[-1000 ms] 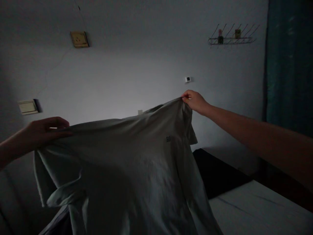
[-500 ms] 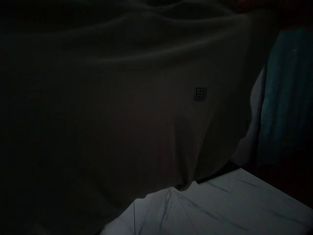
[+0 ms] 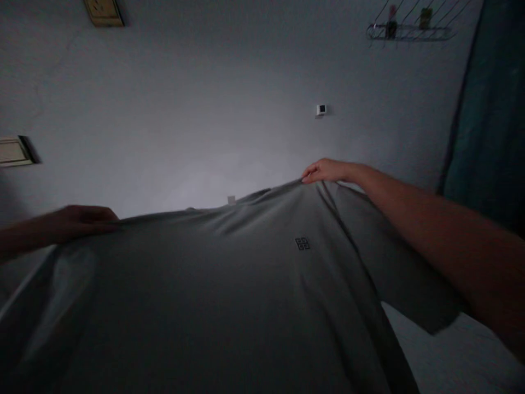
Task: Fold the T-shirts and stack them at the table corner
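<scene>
A grey-green T-shirt [image 3: 213, 295] hangs spread out in front of me, filling the lower part of the view. A small dark square emblem [image 3: 302, 243] marks its chest. My left hand [image 3: 84, 221] pinches the shirt at the shoulder on the left. At the opposite shoulder, my right hand [image 3: 322, 170] grips the cloth between thumb and fingers. The collar lies slack between the two hands, and one short sleeve [image 3: 414, 279] drops below my right forearm. The shirt's lower hem is out of view.
A pale surface [image 3: 455, 350] shows beneath the sleeve. Behind stands a light wall [image 3: 197, 109] with a small white device [image 3: 321, 109], a wire shelf [image 3: 410, 34] holding small items, and framed pieces at left. A teal curtain [image 3: 488, 126] hangs at the right.
The view was very dark and mostly covered by the shirt; it is now brighter and tilted up to the wall. The shirt sits lower and farther off, with both hands visible at its shoulders.
</scene>
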A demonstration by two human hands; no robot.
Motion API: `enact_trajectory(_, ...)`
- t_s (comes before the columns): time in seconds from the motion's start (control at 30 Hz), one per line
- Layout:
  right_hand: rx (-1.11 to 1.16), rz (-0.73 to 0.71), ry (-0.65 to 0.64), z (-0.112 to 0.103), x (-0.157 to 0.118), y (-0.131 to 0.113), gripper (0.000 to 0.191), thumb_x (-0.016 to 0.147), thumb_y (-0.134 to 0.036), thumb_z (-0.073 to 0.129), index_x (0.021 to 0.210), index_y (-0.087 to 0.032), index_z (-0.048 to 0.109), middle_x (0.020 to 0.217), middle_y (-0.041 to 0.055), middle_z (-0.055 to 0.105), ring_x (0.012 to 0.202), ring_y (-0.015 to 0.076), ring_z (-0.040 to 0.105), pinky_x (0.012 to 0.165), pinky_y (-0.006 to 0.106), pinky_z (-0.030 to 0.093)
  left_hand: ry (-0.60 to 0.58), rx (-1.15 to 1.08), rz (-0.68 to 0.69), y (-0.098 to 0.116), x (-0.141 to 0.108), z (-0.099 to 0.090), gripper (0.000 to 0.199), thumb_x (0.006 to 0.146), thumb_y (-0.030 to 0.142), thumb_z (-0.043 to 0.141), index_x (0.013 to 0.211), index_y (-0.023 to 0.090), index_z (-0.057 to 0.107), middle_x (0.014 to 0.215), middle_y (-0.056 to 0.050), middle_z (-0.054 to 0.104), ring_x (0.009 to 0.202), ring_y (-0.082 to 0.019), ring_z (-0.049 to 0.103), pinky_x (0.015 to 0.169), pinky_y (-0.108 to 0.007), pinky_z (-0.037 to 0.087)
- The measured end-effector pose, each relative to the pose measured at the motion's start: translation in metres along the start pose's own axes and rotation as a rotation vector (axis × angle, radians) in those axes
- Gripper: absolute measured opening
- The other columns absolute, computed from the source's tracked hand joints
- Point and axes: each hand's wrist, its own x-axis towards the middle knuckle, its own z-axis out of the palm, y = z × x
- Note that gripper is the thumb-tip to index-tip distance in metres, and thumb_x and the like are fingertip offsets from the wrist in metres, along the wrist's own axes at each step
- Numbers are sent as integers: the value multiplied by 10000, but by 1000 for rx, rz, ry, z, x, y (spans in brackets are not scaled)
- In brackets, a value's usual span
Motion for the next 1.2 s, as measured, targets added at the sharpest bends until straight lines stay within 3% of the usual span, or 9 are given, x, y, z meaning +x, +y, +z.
enact_trajectory(0.1,88,134,-78,104,23,44,188,849,-196,630,976,-121,746,951,30,759,913,133,666,856,201,451,-296,-77,47,-9,28,84,137,811,141,559,866,33,623,621,128,604,640,-17,556,631,-68,395)
enact_trajectory(0.27,150,354,-78,264,29,86,100,805,-126,645,804,-161,739,619,10,711,604,143,676,628,206,499,-286,-161,-162,-36,54,247,91,787,198,481,730,153,536,415,116,480,332,-67,409,385,-142,285)
enact_trajectory(0.37,221,472,-28,330,30,101,168,866,-139,552,839,-165,716,507,-14,641,464,127,635,496,186,473,-257,-150,-236,-48,63,308,120,770,168,455,656,203,462,401,75,495,375,-117,523,414,-179,363)
enact_trajectory(0.47,275,518,63,372,36,115,203,869,-114,500,807,-170,684,576,-6,663,485,116,644,466,164,453,-215,-133,-287,-57,73,343,123,762,143,432,666,216,455,440,53,542,444,-146,595,467,-204,417)
enact_trajectory(0.6,297,461,172,401,53,131,232,837,-74,465,743,-177,650,665,13,679,591,135,665,541,192,476,-135,-89,-323,-68,85,367,112,771,145,416,726,219,487,542,13,612,543,-177,639,532,-241,443)
enact_trajectory(0.77,314,275,237,420,68,132,180,745,-56,532,706,-196,639,735,34,690,836,200,658,805,312,502,-22,-30,-300,-74,82,389,90,766,211,456,782,210,545,705,-70,654,771,-271,676,637,-325,480)
enact_trajectory(0.97,365,106,158,431,40,107,290,670,-86,667,938,-196,665,1185,98,648,1106,231,609,953,390,470,68,-73,-136,-65,61,406,332,719,198,487,1044,175,549,1056,-117,617,1008,-245,651,875,-374,528)
enact_trajectory(1.1,424,-35,3,398,-33,78,262,755,-162,648,1011,-215,664,1317,102,581,1204,237,558,989,399,463,35,-174,197,-61,-1,390,304,759,297,526,1047,212,577,1108,-95,625,917,-214,677,852,-375,577)
enact_trajectory(1.2,471,-103,-172,348,-121,52,214,832,-242,589,1032,-225,662,1191,81,649,1087,216,619,902,340,509,5,-185,464,-67,-103,365,249,828,351,537,1048,286,633,1133,-43,679,1028,-205,675,893,-310,575)
